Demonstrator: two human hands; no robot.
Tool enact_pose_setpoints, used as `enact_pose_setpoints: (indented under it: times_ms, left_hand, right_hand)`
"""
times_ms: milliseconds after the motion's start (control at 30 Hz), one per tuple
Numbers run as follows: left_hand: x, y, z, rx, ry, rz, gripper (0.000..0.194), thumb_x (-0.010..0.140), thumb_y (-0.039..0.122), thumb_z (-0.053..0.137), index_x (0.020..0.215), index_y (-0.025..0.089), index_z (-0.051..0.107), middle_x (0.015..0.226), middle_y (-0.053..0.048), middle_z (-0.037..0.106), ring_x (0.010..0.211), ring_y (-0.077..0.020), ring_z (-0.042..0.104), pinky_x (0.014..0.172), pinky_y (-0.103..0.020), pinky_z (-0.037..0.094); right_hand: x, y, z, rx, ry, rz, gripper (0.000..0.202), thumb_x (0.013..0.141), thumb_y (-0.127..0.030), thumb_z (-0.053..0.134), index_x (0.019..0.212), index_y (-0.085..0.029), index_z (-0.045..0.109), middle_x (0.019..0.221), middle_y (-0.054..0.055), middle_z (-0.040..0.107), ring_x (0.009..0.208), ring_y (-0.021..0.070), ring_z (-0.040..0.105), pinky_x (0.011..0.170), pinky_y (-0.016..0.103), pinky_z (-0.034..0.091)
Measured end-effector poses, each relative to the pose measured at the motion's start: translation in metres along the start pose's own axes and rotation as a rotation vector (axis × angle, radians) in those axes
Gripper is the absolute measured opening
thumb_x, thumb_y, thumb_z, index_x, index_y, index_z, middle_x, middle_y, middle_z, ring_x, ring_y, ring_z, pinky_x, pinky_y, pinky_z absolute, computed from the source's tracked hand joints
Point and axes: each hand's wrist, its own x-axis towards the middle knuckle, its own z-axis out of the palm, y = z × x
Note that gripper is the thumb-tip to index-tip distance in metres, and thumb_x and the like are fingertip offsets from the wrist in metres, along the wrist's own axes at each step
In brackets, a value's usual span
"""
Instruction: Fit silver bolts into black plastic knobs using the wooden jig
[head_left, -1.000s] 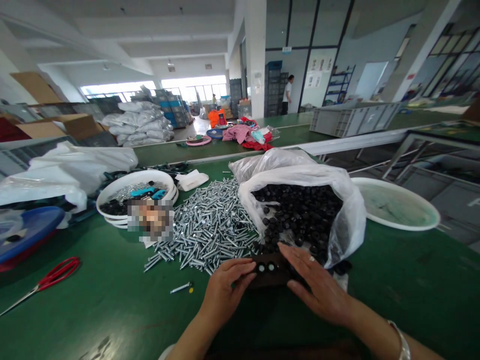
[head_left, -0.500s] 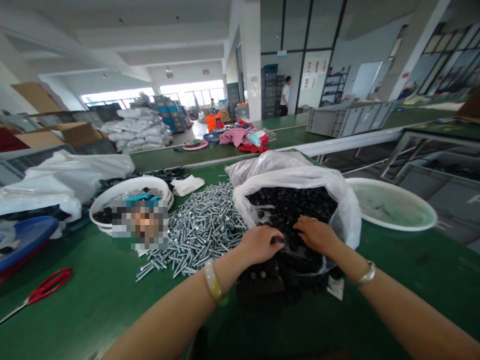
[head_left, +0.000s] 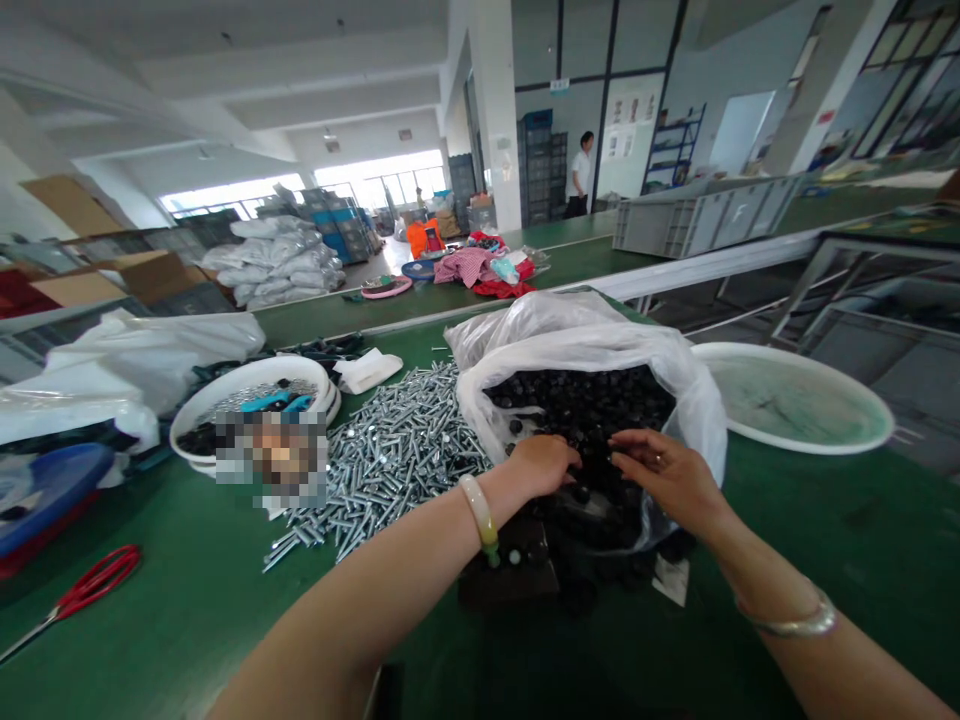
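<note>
An open clear plastic bag (head_left: 694, 385) lies in front of me, filled with small black round plastic pieces (head_left: 592, 395). My left hand (head_left: 541, 464) reaches over its near left edge, fingers curled, and what they may hold is hidden. Inside the mouth of the bag, my right hand (head_left: 667, 478) has its thumb and fingers apart just above the pieces. A heap of silver bolts (head_left: 405, 445) spreads left of the bag. Below my left wrist sits a dark block (head_left: 510, 585) with small pale round spots on its top.
White round tubs (head_left: 180, 415) with small parts stand left of the bolts. Red-handled scissors (head_left: 97, 580) and a blue basin (head_left: 67, 490) lie further left. A white round tray (head_left: 810, 400) is at the right. Behind runs another green bench with a grey crate (head_left: 675, 225); a person (head_left: 580, 175) stands beyond.
My left hand has moved slightly right and up, deeper over the bag. The right hand has shifted a little right, its fingers turned more to the left. The view has tilted slightly.
</note>
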Motion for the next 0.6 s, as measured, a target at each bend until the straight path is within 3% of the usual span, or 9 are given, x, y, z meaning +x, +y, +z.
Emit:
enact_pose_setpoints:
  times_ms: [100, 167, 333, 467, 600]
  left_hand:
    - [-0.011, -0.004, -0.008, -0.024, 0.035, -0.025, 0.025, 0.072, 0.032, 0.063, 0.094, 0.02, 0.065, 0.087, -0.007, 0.067, 0.082, -0.0238, 0.063, 0.067, -0.029, 0.046]
    - [-0.029, -0.008, -0.018, -0.081, 0.1, -0.076, 0.027, 0.074, 0.035, 0.06, 0.095, 0.018, 0.063, 0.084, -0.006, 0.067, 0.079, -0.0213, 0.063, 0.067, -0.028, 0.046]
    - [-0.112, -0.012, -0.033, -0.544, 0.427, -0.245, 0.026, 0.081, 0.035, 0.053, 0.099, 0.018, 0.06, 0.076, -0.001, 0.066, 0.065, -0.013, 0.06, 0.061, -0.022, 0.045]
    - [-0.168, 0.004, -0.018, -0.683, 0.539, -0.294, 0.02, 0.075, 0.035, 0.062, 0.085, 0.017, 0.065, 0.078, -0.002, 0.068, 0.07, -0.014, 0.062, 0.064, -0.023, 0.047]
    - [-0.18, 0.023, 0.005, -0.65, 0.751, -0.262, 0.014, 0.072, 0.031, 0.067, 0.078, 0.018, 0.065, 0.079, -0.003, 0.07, 0.076, -0.0156, 0.063, 0.073, -0.027, 0.048]
  right_hand:
    - [-0.011, -0.014, 0.006, 0.096, -0.081, 0.033, 0.044, 0.065, -0.046, 0.067, 0.099, -0.018, 0.06, 0.092, 0.008, 0.068, 0.076, 0.0206, 0.066, 0.061, 0.031, 0.057]
    - [-0.022, -0.024, 0.015, 0.071, -0.162, -0.019, 0.039, 0.071, -0.043, 0.064, 0.101, -0.019, 0.061, 0.094, 0.008, 0.067, 0.081, 0.0205, 0.066, 0.067, 0.031, 0.057]
    - [-0.053, -0.045, 0.051, -0.138, -0.329, -0.424, 0.017, 0.078, -0.026, 0.06, 0.094, -0.023, 0.066, 0.094, 0.004, 0.068, 0.09, 0.0174, 0.062, 0.081, 0.03, 0.051]
    - [-0.065, -0.054, 0.079, -0.241, -0.336, -0.692, 0.015, 0.08, -0.022, 0.058, 0.092, -0.021, 0.067, 0.087, 0.006, 0.07, 0.086, 0.0177, 0.063, 0.076, 0.032, 0.052]
    - [-0.07, -0.054, 0.088, -0.432, -0.292, -0.763, 0.016, 0.082, -0.021, 0.053, 0.089, -0.022, 0.067, 0.09, 0.007, 0.07, 0.087, 0.0198, 0.062, 0.077, 0.038, 0.05]
